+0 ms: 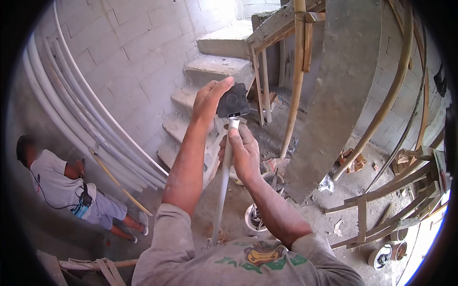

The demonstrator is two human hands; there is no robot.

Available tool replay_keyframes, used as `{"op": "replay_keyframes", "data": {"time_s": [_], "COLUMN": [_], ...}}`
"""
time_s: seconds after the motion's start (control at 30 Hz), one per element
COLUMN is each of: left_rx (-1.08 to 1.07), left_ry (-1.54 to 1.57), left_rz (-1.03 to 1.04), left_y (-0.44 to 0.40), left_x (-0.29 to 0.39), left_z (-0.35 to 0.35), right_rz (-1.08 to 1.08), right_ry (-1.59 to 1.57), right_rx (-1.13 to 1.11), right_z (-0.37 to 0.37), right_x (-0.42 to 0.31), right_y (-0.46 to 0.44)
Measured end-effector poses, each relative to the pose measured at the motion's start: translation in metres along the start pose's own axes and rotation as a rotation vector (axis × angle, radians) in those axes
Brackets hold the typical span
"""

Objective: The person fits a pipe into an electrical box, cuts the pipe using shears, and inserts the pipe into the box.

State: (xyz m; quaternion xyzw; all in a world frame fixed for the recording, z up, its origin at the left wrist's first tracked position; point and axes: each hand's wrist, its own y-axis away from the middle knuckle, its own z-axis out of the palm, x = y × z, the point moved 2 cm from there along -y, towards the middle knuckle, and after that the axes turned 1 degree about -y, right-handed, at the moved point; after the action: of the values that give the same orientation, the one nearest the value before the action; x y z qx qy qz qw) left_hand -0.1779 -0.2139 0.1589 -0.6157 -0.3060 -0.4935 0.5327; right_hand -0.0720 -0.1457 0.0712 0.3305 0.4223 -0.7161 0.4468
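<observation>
My left hand [210,101] is closed along the left side of a black boxy object [232,99] with rounded corners. I cannot make out exactly what it is; some of its surface is hidden by the fingers. Just below it is the open top end of a white plastic pipe [224,190], and I cannot tell if the two touch. My right hand [242,151] is wrapped round the pipe near that end, thumb up along it. The pipe runs down toward my chest.
Concrete stairs [217,66] rise ahead beside a block wall. Long white pipes [90,119] lean at left, near another person [71,186]. Bamboo poles [296,81] and a concrete slab [338,95] stand at right. Buckets [381,256] and wooden pieces [381,200] lie about.
</observation>
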Motion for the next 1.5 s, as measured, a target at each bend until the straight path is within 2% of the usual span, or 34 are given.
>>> {"op": "replay_keyframes", "data": {"time_s": [0.17,0.3,0.53,0.6,0.83,0.9,1.0,1.2,1.3,1.4,1.5], "left_rx": [0.022,0.018,0.002,-0.017,-0.15,-0.152,-0.158,-0.082,-0.113,-0.193,-0.358], "left_ry": [-0.305,-0.194,-0.23,-0.218,-0.033,-0.03,0.023,-0.146,-0.168,0.256,0.437], "left_rz": [0.06,-0.031,0.012,0.059,-0.037,-0.023,-0.127,-0.007,0.061,-0.047,-0.165], "left_y": [0.001,0.003,0.018,0.019,0.009,0.007,0.007,0.007,0.005,0.008,0.015], "left_x": [0.009,0.004,0.018,0.018,0.008,0.005,0.004,-0.001,-0.004,-0.018,-0.019], "left_z": [0.001,-0.003,0.004,0.004,-0.006,-0.005,0.0,0.002,0.001,0.003,0.004], "right_rz": [-0.007,0.021,0.051,0.041,0.027,0.019,0.008,0.029,0.023,0.026,0.025], "right_ry": [0.048,0.003,-0.031,-0.087,-0.4,-0.441,-0.501,-0.591,-0.573,-0.532,-0.523], "right_rx": [0.022,0.007,0.04,-0.017,-0.095,-0.058,-0.034,-0.047,-0.075,-0.098,-0.081], "right_z": [0.0,0.001,0.001,-0.005,0.001,0.004,0.004,-0.006,-0.008,-0.006,-0.005], "right_x": [-0.001,-0.001,-0.006,0.003,0.0,0.0,-0.006,0.004,0.004,0.002,-0.001], "right_y": [0.001,0.001,0.004,0.002,-0.005,-0.006,-0.01,-0.016,-0.014,-0.012,-0.013]}}
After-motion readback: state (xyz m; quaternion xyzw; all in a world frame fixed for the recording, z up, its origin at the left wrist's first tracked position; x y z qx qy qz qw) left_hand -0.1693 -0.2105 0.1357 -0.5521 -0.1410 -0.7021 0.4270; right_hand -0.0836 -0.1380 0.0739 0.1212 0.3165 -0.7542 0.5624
